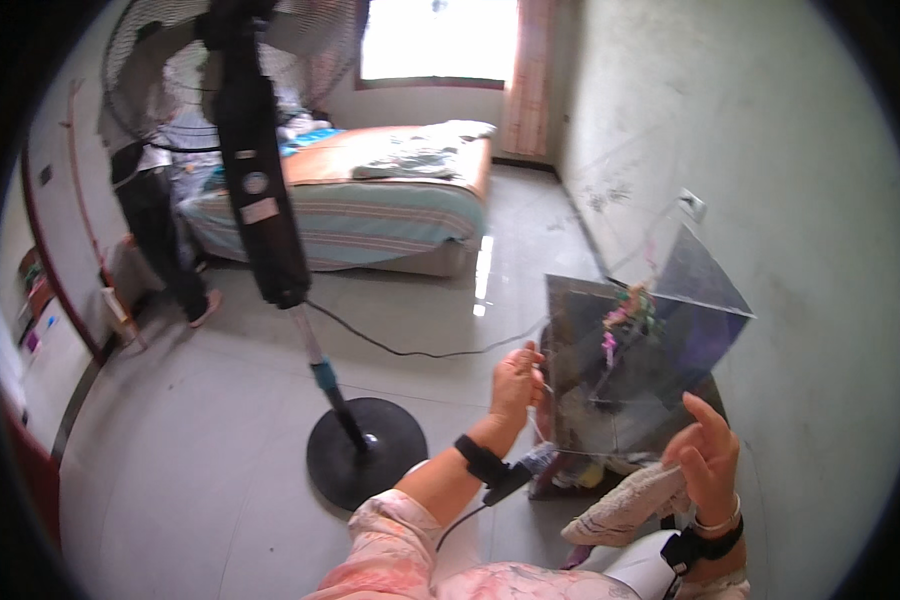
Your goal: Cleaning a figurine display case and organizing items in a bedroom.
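A rectangular tank with clear walls (615, 420), apparently glass, stands on a dark cabinet (541, 480) against the right wall. Pink, green and orange ornaments (634, 309) show inside or behind its panes. Beside the tank's left edge is my left hand (517, 379), upright with fingers partly curled; whether it touches the pane is unclear. At the near right corner, my right hand (709, 457) has its index finger extended and seems to hold a beige cloth (630, 506), which hangs below the palm. Each wrist wears a black strap.
A stand fan (262, 187) with a round black base (367, 454) stands to the left, its cable (420, 354) crossing the tiled floor towards the cabinet. Beyond are a bed (390, 217) and a window. Another person (157, 217) stands behind the fan. A wall socket (691, 204) is above the tank.
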{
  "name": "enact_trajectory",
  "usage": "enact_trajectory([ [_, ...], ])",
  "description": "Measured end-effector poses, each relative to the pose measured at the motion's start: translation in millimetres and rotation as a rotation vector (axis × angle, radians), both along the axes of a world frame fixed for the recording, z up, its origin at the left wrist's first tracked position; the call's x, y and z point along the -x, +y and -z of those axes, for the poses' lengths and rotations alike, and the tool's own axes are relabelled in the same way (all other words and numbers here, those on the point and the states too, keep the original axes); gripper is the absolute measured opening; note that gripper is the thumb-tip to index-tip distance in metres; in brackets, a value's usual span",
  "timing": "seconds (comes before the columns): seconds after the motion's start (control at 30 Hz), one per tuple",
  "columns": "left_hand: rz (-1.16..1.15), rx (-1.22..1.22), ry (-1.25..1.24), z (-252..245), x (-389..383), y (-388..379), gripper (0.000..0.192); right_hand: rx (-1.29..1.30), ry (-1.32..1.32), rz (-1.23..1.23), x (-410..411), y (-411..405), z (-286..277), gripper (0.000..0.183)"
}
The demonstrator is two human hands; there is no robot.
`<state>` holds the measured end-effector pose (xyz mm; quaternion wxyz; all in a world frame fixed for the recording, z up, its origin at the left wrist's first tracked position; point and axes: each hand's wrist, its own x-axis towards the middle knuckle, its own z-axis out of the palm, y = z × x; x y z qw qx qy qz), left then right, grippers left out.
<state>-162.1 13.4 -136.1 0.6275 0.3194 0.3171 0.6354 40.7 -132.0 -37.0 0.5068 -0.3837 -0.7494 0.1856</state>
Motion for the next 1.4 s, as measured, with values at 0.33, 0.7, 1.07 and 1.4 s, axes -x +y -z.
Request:
enact_trajectory([
  [0.33, 0.166, 0.088, 0.069, 28, -36, 20, 0.039, 0.101, -0.023, 0.222, 13, 21, -18, 0.039],
  [0.7, 0.188, -0.08, 0.361, 57, -29, 49, 0.051, 0.132, -0.035, 0.264, 40, 95, -17, 0.03],
  [1.07, 0.191, -0.053, 0.394, 77, -16, 60, 0.05, 0.218, -0.001, 0.231, 43, 128, -4, 0.029],
  [1.4, 0.217, -0.157, 0.598, 101, -21, 76, 0.054, 0.278, 0.12, 0.223, 33, 142, 1, 0.029],
])
